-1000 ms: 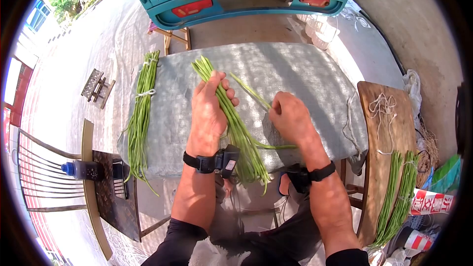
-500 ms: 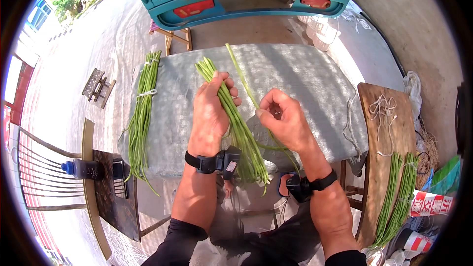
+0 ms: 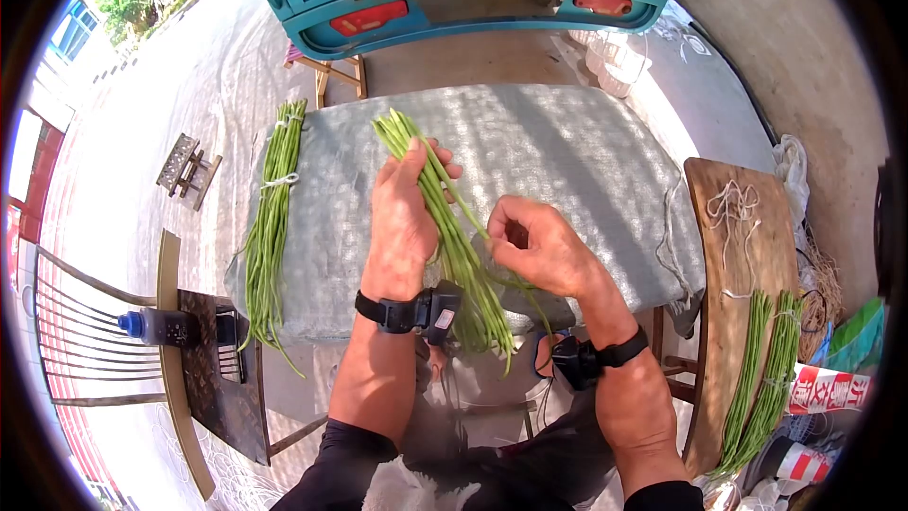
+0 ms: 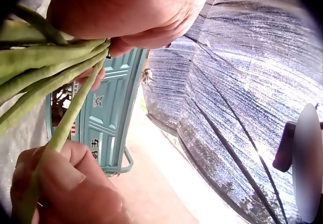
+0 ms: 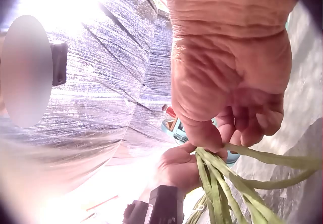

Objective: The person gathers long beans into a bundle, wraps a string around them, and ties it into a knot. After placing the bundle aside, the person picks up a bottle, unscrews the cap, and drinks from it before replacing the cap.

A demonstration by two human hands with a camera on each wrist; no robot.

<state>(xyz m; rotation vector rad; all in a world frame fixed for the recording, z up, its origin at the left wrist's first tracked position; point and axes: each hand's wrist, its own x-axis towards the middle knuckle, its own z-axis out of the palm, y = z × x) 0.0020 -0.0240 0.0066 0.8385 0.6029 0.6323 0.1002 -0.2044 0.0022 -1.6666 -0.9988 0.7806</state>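
Observation:
My left hand (image 3: 402,208) grips a loose bunch of long green beans (image 3: 473,298) near its upper ends, and the lower ends hang past the table's near edge. My right hand (image 3: 544,246) pinches a single long bean (image 3: 463,203) between thumb and forefinger, just right of the bunch. In the left wrist view, this bean's upper end meets the held bunch by the left hand, and the right thumb (image 4: 63,173) presses on it lower down. The grey cloth-covered table (image 3: 567,142) lies beneath both hands.
A bean bundle tied with white string (image 3: 274,218) lies at the table's left side. On the right, a wooden bench (image 3: 709,227) carries loose string (image 3: 733,208) and more bean bundles (image 3: 780,369). A chair with a bottle (image 3: 165,325) stands left; a teal vehicle (image 3: 473,14) is ahead.
My right hand has raised the single bean upright and brought it left, so its upper end now lies against the bunch. The left hand keeps its grip in nearly the same place.

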